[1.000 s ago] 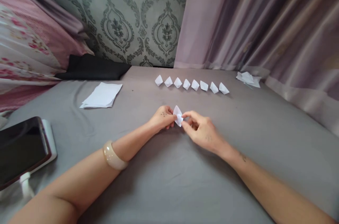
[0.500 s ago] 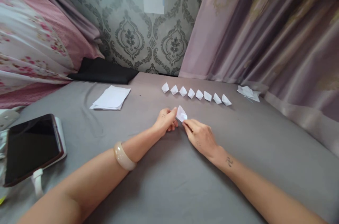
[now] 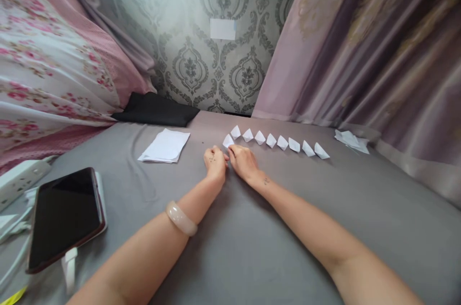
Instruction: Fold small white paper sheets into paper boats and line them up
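A small white folded paper boat (image 3: 228,140) is held up between my hands, near the left end of a row of similar paper boats (image 3: 271,140). My right hand (image 3: 244,163) pinches its lower right edge between thumb and fingers. With fingers curled, my left hand (image 3: 215,163) is closed at the boat's lower left side, and its fingertips are partly hidden. A pale bangle (image 3: 181,218) circles my left wrist. The held boat overlaps the view just in front of the leftmost boat in the row; I cannot tell whether they touch.
A stack of white paper sheets (image 3: 164,145) lies to the left on the grey cloth (image 3: 230,247). More loose paper (image 3: 352,141) lies far right. A tablet-like device (image 3: 66,218) with a white cable and a power strip (image 3: 23,180) occupy the left. Black fabric (image 3: 156,109) lies at the back.
Both hands have moved forward and left with the paper boat, bringing it close to the row's left end. The camera view has tilted up and turned slightly left.
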The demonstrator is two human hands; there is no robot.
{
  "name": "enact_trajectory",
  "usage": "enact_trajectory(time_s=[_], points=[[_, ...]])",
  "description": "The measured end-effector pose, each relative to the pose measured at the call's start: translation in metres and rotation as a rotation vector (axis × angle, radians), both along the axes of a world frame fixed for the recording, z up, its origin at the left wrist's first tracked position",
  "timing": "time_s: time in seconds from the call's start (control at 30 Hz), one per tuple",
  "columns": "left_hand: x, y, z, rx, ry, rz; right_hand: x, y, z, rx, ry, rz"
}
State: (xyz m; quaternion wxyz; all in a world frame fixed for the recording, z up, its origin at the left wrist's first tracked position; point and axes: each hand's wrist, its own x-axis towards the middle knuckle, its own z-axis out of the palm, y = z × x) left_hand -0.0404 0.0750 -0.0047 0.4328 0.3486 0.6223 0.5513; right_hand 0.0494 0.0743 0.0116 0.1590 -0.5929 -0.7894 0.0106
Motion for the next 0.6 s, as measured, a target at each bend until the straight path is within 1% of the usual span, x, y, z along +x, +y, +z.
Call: enact_trajectory(time_s=[0.1, 0.27, 0.4, 0.6], points=[[-0.004, 0.006, 0.0, -0.051, -0.058, 0.081, -0.018, 0.023, -0.005, -0.011, -0.012, -0.031], [-0.003, 0.009, -0.001, -0.067, -0.103, 0.115, -0.032, 0.05, -0.013, -0.037, -0.041, -0.081], [-0.002, 0.01, -0.003, -0.061, -0.119, 0.115, -0.036, 0.063, -0.015, -0.059, -0.061, -0.107], [-0.001, 0.01, -0.003, -0.055, -0.135, 0.102, -0.04, 0.073, -0.014, -0.076, -0.078, -0.112]])
